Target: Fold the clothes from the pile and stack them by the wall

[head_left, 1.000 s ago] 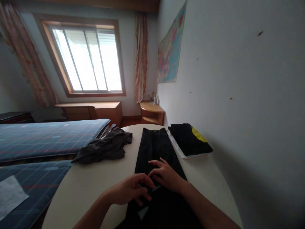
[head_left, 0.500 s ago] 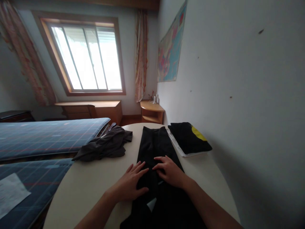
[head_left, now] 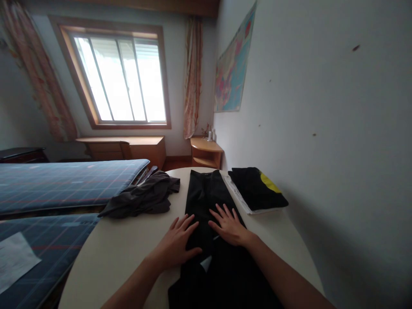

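Note:
A black garment (head_left: 206, 193), which looks like a pair of trousers, lies lengthwise down the middle of the pale round table (head_left: 112, 253), its waistband at the far end. My left hand (head_left: 180, 240) rests along its left edge, fingers spread and thumb pointing across the cloth. Flat on the right side of the fabric lies my right hand (head_left: 228, 225), with fingers fanned out. Neither hand grips anything. A small light patch (head_left: 206, 263) shows on the cloth between my forearms. The near end of the garment runs out of view at the bottom.
Folded clothes, black with a yellow patch on top (head_left: 257, 189), lie at the table's right by the wall. A crumpled dark grey garment (head_left: 144, 195) sits at the left edge. Beyond are plaid mattresses (head_left: 74, 182), one bearing a white paper (head_left: 17, 259), and a corner shelf (head_left: 206, 146).
My right hand has flattened and spread its fingers, shifting slightly right. The garment's waistband end has shifted a little left. My left hand has barely moved, and the view has tilted slightly.

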{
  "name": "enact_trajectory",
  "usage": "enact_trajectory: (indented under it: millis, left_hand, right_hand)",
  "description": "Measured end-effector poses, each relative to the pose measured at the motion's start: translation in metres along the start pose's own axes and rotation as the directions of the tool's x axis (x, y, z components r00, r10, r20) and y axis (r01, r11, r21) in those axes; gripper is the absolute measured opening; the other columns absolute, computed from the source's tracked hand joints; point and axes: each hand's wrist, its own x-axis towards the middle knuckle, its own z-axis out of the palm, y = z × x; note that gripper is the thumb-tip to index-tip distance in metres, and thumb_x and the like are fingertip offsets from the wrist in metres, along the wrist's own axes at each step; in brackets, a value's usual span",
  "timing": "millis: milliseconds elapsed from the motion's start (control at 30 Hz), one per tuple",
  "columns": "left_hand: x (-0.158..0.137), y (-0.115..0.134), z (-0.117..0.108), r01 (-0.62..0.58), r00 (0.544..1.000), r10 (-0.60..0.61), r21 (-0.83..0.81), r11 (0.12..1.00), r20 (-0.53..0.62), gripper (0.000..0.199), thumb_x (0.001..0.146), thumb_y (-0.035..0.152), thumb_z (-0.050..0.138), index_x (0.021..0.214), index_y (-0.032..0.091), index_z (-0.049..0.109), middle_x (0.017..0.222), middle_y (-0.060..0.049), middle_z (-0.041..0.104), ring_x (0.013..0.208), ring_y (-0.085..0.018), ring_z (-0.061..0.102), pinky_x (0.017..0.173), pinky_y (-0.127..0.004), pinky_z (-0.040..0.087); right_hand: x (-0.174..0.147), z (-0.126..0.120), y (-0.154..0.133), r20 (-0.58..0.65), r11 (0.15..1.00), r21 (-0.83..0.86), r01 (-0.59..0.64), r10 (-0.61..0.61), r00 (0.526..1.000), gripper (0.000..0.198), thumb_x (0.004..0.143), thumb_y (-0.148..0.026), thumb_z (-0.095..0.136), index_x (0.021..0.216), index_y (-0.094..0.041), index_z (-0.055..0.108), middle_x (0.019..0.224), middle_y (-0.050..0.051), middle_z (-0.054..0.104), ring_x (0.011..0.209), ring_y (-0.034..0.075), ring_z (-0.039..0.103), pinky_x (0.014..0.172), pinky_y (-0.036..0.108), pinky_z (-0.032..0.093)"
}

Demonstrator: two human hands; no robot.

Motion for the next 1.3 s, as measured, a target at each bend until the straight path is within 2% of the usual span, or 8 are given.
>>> enact_trajectory:
  millis: [233,367,500,667,833,967,1067,1300]
  left_hand:
    - [-0.005,0.023,-0.022,-0.127,0.992,0.127,-0.122,0.984,-0.008,0.016,0.084,0.035,0.067,0.095,0.023,0.067,0.104,-0.003,0.068,0.099,-0.021,0.061,0.091,-0.033,0.044]
    - [-0.015,0.039,-0.032,-0.106,0.980,0.126,-0.133,0.985,0.152,0.033,0.071,0.050,0.077,0.085,0.023,0.065,0.085,-0.001,0.067,0.078,-0.019,0.060,0.069,-0.028,0.041]
    - [-0.022,0.053,-0.037,-0.002,0.967,0.041,-0.152,0.988,0.251,0.035,0.069,0.035,0.076,0.099,0.025,0.061,0.079,0.002,0.065,0.067,-0.016,0.056,0.056,-0.025,0.033]
    - [-0.024,0.065,-0.042,0.034,0.961,0.079,-0.394,0.919,0.266,0.042,0.073,0.029,0.072,0.114,0.028,0.058,0.097,0.002,0.068,0.083,-0.016,0.060,0.071,-0.024,0.044]
    - [-0.022,0.064,-0.030,0.166,0.844,0.249,-0.672,0.722,0.476,0.038,0.089,0.034,0.055,0.125,0.026,0.056,0.109,-0.003,0.072,0.067,-0.012,0.066,0.055,-0.021,0.046]
    - [-0.019,0.061,-0.022,-0.046,0.937,0.215,-0.515,0.856,0.274,0.038,0.081,0.020,0.061,0.117,0.030,0.067,0.108,-0.001,0.070,0.086,-0.016,0.068,0.074,-0.025,0.052]
    - [-0.019,0.063,-0.020,-0.179,0.934,0.273,-0.362,0.915,0.229,0.044,0.074,0.018,0.071,0.114,0.037,0.071,0.116,0.001,0.065,0.099,-0.020,0.065,0.089,-0.029,0.050]
    - [-0.019,0.075,-0.018,-0.312,0.908,0.370,-0.269,0.911,0.200,0.018,0.088,0.022,0.062,0.096,0.033,0.075,0.104,0.001,0.066,0.090,-0.015,0.064,0.080,-0.023,0.049]
  right_hand:
    - [0.001,-0.006,0.010,-0.154,0.989,0.094,0.111,-0.095,0.983,0.062,0.096,-0.066,0.032,0.141,-0.029,0.052,0.159,0.005,0.033,0.150,0.030,0.015,0.119,0.057,0.004]
    - [-0.015,-0.008,0.013,-0.160,0.977,0.094,0.190,-0.174,0.972,0.051,0.095,-0.060,0.044,0.132,-0.028,0.060,0.152,0.006,0.045,0.148,0.028,0.023,0.119,0.058,0.004]
    - [-0.022,-0.008,0.011,-0.128,0.967,0.120,0.226,-0.211,0.969,0.049,0.093,-0.059,0.049,0.130,-0.029,0.061,0.152,0.007,0.044,0.148,0.030,0.024,0.118,0.061,0.002]
    - [-0.020,-0.011,0.011,-0.130,0.964,0.166,0.206,-0.185,0.974,0.043,0.097,-0.054,0.044,0.125,-0.029,0.064,0.149,0.007,0.049,0.146,0.028,0.029,0.118,0.061,0.004]
    - [-0.020,-0.011,0.013,-0.134,0.966,0.175,0.191,-0.168,0.977,0.037,0.098,-0.049,0.045,0.121,-0.029,0.066,0.148,0.005,0.050,0.145,0.027,0.030,0.118,0.060,0.005]
    - [-0.022,-0.010,0.011,-0.139,0.964,0.177,0.199,-0.175,0.975,0.033,0.098,-0.044,0.047,0.120,-0.030,0.067,0.148,0.005,0.050,0.145,0.027,0.031,0.118,0.060,0.006]
    - [-0.022,-0.009,0.011,-0.138,0.964,0.176,0.202,-0.179,0.974,0.033,0.096,-0.042,0.049,0.122,-0.029,0.066,0.148,0.006,0.050,0.144,0.026,0.033,0.118,0.059,0.009]
    - [-0.023,-0.012,0.014,-0.188,0.949,0.161,0.271,-0.240,0.952,0.031,0.091,-0.040,0.059,0.117,-0.028,0.071,0.140,0.007,0.057,0.134,0.027,0.046,0.114,0.048,0.030]
